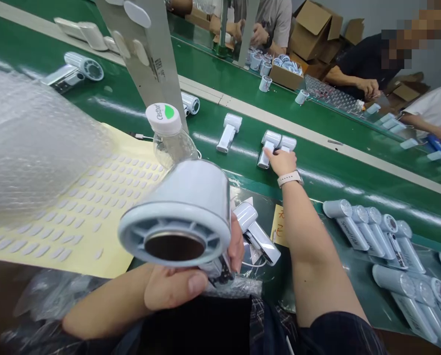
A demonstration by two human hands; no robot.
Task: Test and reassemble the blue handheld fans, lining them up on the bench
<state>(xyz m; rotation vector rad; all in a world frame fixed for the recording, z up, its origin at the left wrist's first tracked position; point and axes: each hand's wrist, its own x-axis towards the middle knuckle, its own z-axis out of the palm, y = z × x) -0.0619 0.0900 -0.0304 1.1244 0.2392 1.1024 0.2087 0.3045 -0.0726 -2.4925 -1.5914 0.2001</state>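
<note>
The left hand (176, 286) has its grip closed round the handle of a fan (179, 217), held close to the camera over the near edge of the table (316, 182). The fan is smooth pale-grey plastic, a short round barrel with a ribbed ring at the mouth and a dark shiny core. The right hand (282, 161), a pale watch band at the wrist, reaches out to the green belt (213, 74), fingers resting on a pair of white fans (275, 146) lying side by side; whether they are gripped is unclear. Beside the held fan stands a clear bottle (168, 133) on a yellow sticker sheet (94, 217) dotted with small pale ovals.
</note>
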